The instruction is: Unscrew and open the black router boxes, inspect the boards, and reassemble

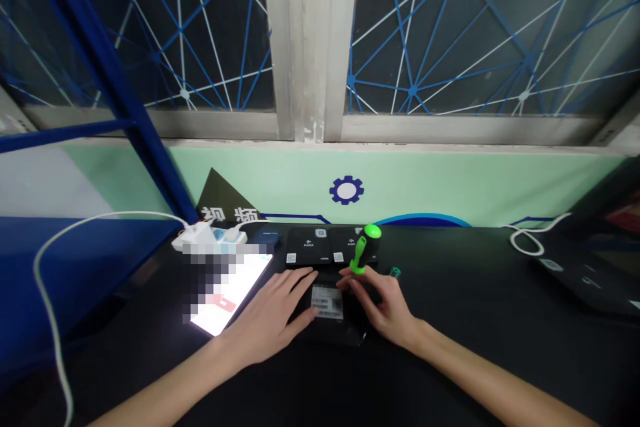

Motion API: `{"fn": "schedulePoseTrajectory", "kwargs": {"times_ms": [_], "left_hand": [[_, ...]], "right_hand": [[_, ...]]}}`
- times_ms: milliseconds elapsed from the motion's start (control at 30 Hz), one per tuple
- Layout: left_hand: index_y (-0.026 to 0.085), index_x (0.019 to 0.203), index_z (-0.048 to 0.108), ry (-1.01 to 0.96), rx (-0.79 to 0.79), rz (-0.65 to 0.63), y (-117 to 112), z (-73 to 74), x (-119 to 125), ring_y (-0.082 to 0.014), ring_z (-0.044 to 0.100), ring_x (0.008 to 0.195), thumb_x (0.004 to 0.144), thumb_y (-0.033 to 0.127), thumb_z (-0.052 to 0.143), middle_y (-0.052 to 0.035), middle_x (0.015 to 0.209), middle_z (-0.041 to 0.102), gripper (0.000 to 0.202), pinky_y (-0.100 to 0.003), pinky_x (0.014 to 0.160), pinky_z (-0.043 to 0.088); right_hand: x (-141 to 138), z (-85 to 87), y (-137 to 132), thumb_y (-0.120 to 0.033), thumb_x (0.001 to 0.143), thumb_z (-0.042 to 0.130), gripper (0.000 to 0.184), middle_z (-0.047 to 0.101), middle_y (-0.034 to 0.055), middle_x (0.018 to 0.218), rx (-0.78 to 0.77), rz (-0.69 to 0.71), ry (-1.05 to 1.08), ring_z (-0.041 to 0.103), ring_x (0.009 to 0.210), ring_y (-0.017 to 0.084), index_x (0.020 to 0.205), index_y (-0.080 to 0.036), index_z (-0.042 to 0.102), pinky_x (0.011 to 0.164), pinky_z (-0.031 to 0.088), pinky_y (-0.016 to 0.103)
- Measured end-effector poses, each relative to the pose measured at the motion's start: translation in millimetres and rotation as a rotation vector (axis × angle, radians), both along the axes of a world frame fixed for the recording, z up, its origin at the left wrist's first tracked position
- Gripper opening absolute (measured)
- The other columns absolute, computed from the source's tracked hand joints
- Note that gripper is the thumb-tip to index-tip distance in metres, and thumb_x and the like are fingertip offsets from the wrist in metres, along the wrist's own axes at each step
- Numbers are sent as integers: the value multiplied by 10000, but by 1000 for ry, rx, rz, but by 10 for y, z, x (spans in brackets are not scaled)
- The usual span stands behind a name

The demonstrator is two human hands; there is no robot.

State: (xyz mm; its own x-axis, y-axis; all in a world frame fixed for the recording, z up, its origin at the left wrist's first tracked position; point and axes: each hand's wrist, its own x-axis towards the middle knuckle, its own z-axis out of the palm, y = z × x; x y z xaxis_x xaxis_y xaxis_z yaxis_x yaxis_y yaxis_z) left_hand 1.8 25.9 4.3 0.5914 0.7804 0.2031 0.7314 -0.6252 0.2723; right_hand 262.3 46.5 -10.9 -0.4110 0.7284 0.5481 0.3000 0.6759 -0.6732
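A flat black device with a white label (327,302) lies on the black table (450,320) in front of me. My left hand (273,317) rests flat on its left side, fingers stretched out. My right hand (383,300) is closed around a screwdriver with a green and black handle (364,248), held upright with its tip down at the device's far right corner. A small green bit (395,272) lies just right of my right hand.
Two more black devices (313,245) lie behind. A lit tablet (227,290) sits to the left, beside a white power strip (210,237) with a white cable (50,260). Another white cable (525,240) and a dark object (585,273) are at the right. A wall stands behind.
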Motion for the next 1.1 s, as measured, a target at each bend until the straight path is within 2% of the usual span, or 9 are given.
{"fn": "schedulePoseTrajectory", "kwargs": {"times_ms": [100,233,433,700,900,1100], "left_hand": [[288,1549,291,3,-5,-2,0,-4,1,-296,428,1387,1067,509,379,-71,1540,428,538,-510,1128,366],[282,1544,302,10,6,6,-7,-1,0,-290,433,1385,1069,507,374,-68,1541,427,530,-498,1127,371],[285,1544,304,1,22,-2,-15,3,-10,-291,458,1367,1069,509,369,-72,1528,444,529,-490,1111,389],[280,1548,303,-10,25,-10,-15,22,0,-298,453,1371,1068,512,364,-80,1522,451,537,-493,1102,401],[281,1539,321,-13,32,-7,-7,-10,-12,-299,461,1364,1068,503,371,-82,1521,453,523,-497,1104,394],[281,1535,329,-14,34,-7,-3,-28,-19,-304,464,1361,1062,510,381,-79,1523,454,528,-488,1093,411]], "right_hand": [[-10,-13,12,-263,1012,512,121,748,65,898,12,-52,24,736,810,194,1004,-214,622,735,579,276],[-31,-1,21,-286,997,547,96,744,57,870,4,-93,36,728,768,188,995,-212,607,708,577,269],[-18,21,12,-229,1029,458,170,737,83,978,13,-12,14,729,902,196,1037,-200,626,815,561,287],[-38,-32,24,-274,969,594,73,696,44,826,57,-104,17,676,710,173,938,-208,601,701,562,270],[-35,10,20,-248,1019,482,164,736,93,991,26,-1,-10,727,858,202,1072,-205,631,772,580,292],[-43,-29,37,-253,999,538,115,744,54,872,26,-64,11,725,762,185,1001,-210,644,723,576,271]]}}
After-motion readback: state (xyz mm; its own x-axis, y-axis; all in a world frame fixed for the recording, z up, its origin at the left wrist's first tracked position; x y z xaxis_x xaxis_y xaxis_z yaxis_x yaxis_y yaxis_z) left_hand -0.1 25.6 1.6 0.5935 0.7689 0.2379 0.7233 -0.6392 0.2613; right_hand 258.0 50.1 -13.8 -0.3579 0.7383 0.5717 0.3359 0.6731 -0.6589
